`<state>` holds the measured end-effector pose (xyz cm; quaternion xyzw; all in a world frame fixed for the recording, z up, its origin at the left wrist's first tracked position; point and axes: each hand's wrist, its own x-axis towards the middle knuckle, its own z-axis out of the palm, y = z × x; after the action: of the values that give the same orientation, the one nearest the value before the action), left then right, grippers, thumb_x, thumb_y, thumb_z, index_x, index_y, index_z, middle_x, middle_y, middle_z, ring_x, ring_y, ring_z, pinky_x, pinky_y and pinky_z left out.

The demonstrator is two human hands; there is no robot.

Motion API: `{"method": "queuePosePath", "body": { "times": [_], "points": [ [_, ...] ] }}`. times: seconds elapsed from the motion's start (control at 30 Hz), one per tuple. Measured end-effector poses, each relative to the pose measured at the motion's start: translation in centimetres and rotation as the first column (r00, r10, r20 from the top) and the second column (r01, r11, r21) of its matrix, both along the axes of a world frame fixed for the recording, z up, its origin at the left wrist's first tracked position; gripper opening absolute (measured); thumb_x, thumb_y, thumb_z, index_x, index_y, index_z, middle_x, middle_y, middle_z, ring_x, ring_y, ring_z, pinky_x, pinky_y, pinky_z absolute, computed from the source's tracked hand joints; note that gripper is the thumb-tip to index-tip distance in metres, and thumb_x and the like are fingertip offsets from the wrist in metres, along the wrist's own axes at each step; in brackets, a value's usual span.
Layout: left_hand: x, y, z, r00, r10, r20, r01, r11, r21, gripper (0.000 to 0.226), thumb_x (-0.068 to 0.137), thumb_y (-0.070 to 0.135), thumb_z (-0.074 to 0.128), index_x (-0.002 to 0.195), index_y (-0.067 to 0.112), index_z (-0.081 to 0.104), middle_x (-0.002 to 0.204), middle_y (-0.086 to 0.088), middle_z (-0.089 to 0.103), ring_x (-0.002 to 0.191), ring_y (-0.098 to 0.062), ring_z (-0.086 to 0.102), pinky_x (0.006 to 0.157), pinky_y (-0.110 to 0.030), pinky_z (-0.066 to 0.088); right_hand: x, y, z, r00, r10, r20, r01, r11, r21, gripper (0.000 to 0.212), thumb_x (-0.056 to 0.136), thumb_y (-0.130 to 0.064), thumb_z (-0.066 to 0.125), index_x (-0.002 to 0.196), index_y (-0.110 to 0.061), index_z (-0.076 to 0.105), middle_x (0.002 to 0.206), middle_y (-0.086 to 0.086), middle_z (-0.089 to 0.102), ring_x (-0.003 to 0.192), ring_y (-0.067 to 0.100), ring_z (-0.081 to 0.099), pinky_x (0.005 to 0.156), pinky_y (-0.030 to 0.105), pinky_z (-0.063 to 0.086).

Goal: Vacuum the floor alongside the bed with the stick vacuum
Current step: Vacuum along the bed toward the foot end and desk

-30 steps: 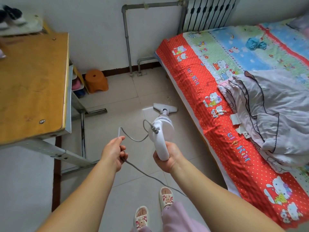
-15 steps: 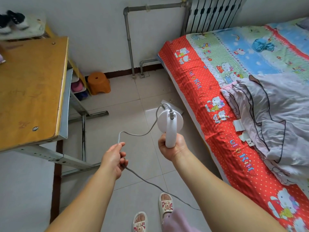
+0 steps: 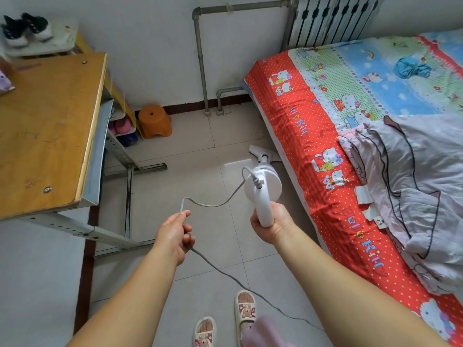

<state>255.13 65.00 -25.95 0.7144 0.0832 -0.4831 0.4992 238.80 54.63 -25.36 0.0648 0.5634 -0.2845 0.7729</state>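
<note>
Tiled floor (image 3: 190,221) between bench (image 3: 50,126) and bed (image 3: 333,201). Right hand (image 3: 271,221) grips vacuum (image 3: 263,189) handle, nozzle ahead beside bed edge. Left hand (image 3: 175,231) pinches cord (image 3: 213,204), likely keeping slack clear of nozzle path.

Glossy white plastic stick vacuum (image 3: 263,189), shiny tiled floor (image 3: 200,171), printed cloth bed (image 3: 313,126).

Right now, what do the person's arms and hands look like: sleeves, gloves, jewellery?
Both forearms are bare to the frame's edge, with no sleeves in view. The left hand and right hand wear no gloves, and no watch, bracelet or ring shows.
</note>
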Motion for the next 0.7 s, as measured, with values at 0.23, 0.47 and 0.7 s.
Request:
{"method": "queuePosePath", "body": {
  "times": [0.23,0.47,0.7],
  "points": [
    [-1.6,-2.1,0.2,1.000,0.003,0.004,-0.003,1.000,-0.026,0.019,0.100,0.022,0.040,0.105,0.019,0.058,0.061,-0.001,0.037,0.025,-0.003,0.025,0.037,-0.013,0.035,-1.2,2.5,-1.2,0.964,0.252,-0.085,-0.240,0.963,0.125,0.024,0.085,-0.001,0.042,0.063,-0.012,0.040,0.054,-0.002,0.035,0.046,0.009,0.037,0.038,0.012,0.040],
    [-1.8,-4.1,0.3,1.000,0.000,0.002,0.000,0.999,-0.048,0.018,0.100,0.022,0.041,0.105,0.020,0.058,0.060,0.000,0.037,0.026,-0.003,0.024,0.042,-0.015,0.034,-1.1,1.4,-1.7,0.950,0.274,-0.151,-0.260,0.960,0.106,0.023,0.084,-0.002,0.046,0.067,-0.017,0.044,0.032,-0.007,0.031,0.023,0.005,0.031,0.039,0.010,0.038],
    [-0.1,-6.3,-0.7,1.000,0.000,-0.021,-0.001,0.998,-0.055,0.018,0.100,0.022,0.041,0.105,0.022,0.059,0.060,0.000,0.037,0.026,-0.003,0.025,0.038,-0.013,0.036,-1.1,-3.1,-2.5,0.899,0.330,-0.288,-0.311,0.944,0.112,0.020,0.084,0.001,0.048,0.070,-0.013,0.051,0.037,-0.004,0.034,0.020,0.005,0.031,0.036,0.011,0.040]
  ]
}}
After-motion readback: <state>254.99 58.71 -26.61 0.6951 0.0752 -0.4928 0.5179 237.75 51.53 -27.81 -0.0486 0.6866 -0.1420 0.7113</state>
